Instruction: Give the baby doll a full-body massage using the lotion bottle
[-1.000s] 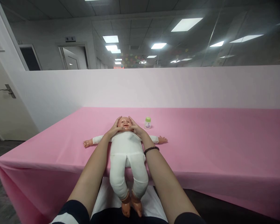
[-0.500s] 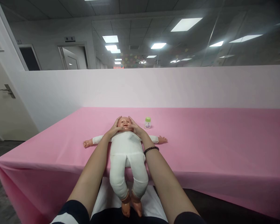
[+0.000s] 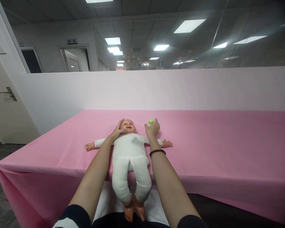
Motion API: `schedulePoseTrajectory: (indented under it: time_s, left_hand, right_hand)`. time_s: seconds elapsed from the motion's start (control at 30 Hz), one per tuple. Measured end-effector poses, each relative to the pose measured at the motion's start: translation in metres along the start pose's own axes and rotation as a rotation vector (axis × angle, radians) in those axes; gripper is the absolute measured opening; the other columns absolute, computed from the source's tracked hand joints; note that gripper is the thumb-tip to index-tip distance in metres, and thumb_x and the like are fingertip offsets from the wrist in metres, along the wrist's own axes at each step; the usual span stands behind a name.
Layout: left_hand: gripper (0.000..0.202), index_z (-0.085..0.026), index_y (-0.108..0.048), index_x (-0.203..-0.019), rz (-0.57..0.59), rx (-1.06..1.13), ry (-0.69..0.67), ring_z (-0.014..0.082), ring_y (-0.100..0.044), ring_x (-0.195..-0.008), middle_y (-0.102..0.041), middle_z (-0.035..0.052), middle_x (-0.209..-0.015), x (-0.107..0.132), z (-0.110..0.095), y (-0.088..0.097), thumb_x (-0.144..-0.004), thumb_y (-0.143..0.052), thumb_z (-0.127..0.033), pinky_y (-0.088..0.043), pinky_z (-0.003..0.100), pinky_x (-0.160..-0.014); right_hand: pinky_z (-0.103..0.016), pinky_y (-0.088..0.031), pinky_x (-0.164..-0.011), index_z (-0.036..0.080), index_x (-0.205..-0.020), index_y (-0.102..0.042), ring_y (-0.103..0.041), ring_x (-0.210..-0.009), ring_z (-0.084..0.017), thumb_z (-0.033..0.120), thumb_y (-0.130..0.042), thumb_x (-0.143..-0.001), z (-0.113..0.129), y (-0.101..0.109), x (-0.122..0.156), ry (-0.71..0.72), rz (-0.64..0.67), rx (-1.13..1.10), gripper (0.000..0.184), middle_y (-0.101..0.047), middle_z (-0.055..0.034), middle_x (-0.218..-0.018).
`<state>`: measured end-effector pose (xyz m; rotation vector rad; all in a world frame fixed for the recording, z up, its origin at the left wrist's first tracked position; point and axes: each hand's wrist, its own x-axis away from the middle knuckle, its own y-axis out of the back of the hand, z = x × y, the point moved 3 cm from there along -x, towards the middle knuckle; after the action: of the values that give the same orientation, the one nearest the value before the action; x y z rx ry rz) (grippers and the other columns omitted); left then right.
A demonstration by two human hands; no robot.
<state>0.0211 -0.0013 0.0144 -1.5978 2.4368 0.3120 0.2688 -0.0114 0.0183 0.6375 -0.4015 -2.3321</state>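
Left hand (image 3: 117,131) cups the baby doll's (image 3: 130,152) head, fingers spread; right hand (image 3: 152,129) curls its fingers around the green-capped bottle (image 3: 151,122) on the pink bench (image 3: 216,142)

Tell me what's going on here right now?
A person has a baby doll lying face up on a pink table, its legs hanging over the near edge. The left hand rests against the doll's head. The right hand is at a small green-capped bottle beside the head; its grip there is unclear.

one doll (image 3: 130,148), one small bottle (image 3: 151,122), two hands (image 3: 152,129)
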Motion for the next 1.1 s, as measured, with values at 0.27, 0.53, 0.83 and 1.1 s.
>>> schedulePoseTrajectory:
  time_s: [0.27,0.53,0.83,1.1]
  left_hand:
    - [0.089,-0.03,-0.034,-0.153,-0.098,-0.103,-0.065,0.0329,-0.022,-0.153,-0.03,0.0095,-0.163,-0.016,0.005,0.003,-0.075,-0.075,-0.042,-0.024,0.046,-0.122]
    - [0.073,-0.028,-0.033,-0.152,-0.259,0.208,-0.251,0.0243,-0.028,-0.152,-0.038,0.0063,-0.16,-0.022,-0.045,-0.011,-0.083,-0.052,-0.044,-0.021,0.041,-0.123]
    - [0.088,-0.015,-0.04,-0.146,0.141,0.562,0.046,0.033,-0.047,-0.14,-0.057,0.0188,-0.141,-0.012,-0.067,-0.056,-0.082,-0.038,-0.075,-0.036,0.048,-0.116]
    - [0.096,-0.002,-0.036,-0.146,0.248,0.591,0.322,0.0341,-0.049,-0.139,-0.054,0.0271,-0.144,-0.01,-0.056,-0.076,-0.088,-0.027,-0.078,-0.029,0.047,-0.121]
  right_hand:
    - [-0.053,-0.044,-0.097,0.022,-0.135,-0.042,-0.053,-0.123,-0.037,0.035,-0.064,-0.085,-0.007,-0.003,-0.005,-0.051,0.076,0.043,0.057,-0.058,-0.019,-0.129]
    - [-0.055,-0.042,-0.097,0.024,-0.125,-0.05,-0.05,-0.123,-0.037,0.037,-0.061,-0.088,0.004,-0.007,-0.007,0.077,0.088,0.064,0.041,-0.059,-0.0163,-0.127]
    - [-0.032,-0.046,-0.075,0.021,-0.102,-0.064,-0.064,-0.088,-0.024,0.024,-0.061,-0.072,0.019,0.002,-0.011,0.112,0.222,-0.015,0.03,-0.071,-0.0082,-0.1]
    - [-0.028,-0.045,-0.068,0.021,-0.08,-0.066,-0.062,-0.075,-0.018,0.032,-0.048,-0.083,0.037,0.008,0.0,0.2,0.43,-0.141,0.02,-0.072,-0.0044,-0.086]
